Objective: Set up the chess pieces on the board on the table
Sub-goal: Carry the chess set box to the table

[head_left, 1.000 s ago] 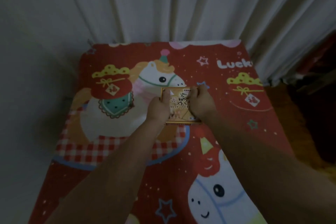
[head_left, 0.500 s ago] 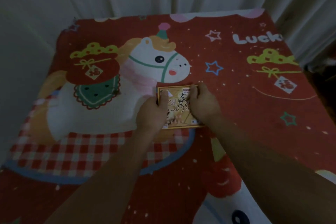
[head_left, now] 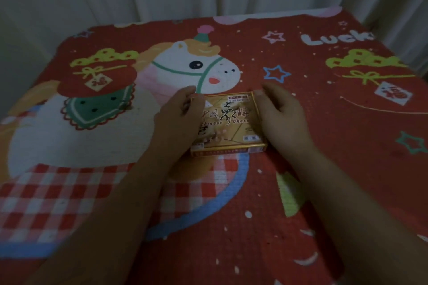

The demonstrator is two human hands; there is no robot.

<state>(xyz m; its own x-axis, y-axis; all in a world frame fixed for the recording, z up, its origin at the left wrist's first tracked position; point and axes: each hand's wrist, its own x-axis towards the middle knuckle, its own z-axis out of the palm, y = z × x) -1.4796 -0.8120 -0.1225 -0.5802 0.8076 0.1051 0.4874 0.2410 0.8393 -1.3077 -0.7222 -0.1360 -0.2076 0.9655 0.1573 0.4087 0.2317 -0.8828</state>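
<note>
Partly, both hands (head_left: 228,120) hide the chess box (head_left: 228,122) (lid print dim).

The box (head_left: 228,122) lid reads "Chinese Chess" beneath large brush-written Chinese characters (its smaller labels are too blurred to read). The red cloth (head_left: 301,192) shows "Luck" in white letters at its far right.

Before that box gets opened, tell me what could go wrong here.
1. The Chinese Chess box lies shut on the cloth, the left hand and right hand at its sides; if the lid comes away with a jerk, loose pieces inside might scatter.
2. The cloth is busily patterned and the light is dim, so small pieces could be hard to spot.
</note>
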